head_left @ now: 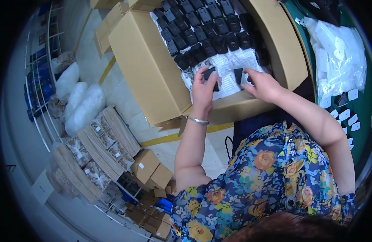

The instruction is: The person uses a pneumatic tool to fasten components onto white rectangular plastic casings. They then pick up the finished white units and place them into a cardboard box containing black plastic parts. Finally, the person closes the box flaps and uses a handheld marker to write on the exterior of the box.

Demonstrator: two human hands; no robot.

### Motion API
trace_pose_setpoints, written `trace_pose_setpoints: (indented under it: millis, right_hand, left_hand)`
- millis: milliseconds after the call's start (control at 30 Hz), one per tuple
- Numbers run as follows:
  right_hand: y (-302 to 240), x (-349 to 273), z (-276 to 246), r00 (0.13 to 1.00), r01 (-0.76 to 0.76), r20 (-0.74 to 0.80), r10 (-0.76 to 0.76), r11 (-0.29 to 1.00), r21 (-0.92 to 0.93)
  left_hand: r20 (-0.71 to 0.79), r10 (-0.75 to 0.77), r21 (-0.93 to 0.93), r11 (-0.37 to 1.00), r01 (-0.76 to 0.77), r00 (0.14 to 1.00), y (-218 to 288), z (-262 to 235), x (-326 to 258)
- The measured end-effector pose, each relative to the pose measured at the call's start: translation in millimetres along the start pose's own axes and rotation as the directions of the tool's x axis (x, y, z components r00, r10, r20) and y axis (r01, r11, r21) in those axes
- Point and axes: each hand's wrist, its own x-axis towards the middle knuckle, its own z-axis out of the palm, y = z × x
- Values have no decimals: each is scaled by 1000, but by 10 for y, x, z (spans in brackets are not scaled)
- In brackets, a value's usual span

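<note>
Left hand [203, 89] pinching small black part [210, 73], right hand [261, 84] pinching another [238, 75], over carton [153, 76] at 12 o'clock; loose grip risks drop, toppling packed black rows [206, 28].

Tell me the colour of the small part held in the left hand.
Black, seen in the head view: the small part in the left hand.

Inside the open cardboard box [153, 76], rows of black devices [206, 28] pack the far part; only the printed paper sheet [230, 66] near the front lies open. The box flaps [274, 36] wall both sides, and white plastic bags [339, 56] crowd the green table [365, 109] to the right.
</note>
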Motion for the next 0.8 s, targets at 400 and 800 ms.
trace_pose_setpoints:
  millis: [400,800]
  right_hand:
    - [888,715,335,754,-571,226,617,785,-239]
    - [883,335,63,548,-816,328,770,405,413]
  left_hand:
    - [98,86,519,846,-125,991,-700,726,999]
    - [131,182,885,422,-198,975,-499,1264,908]
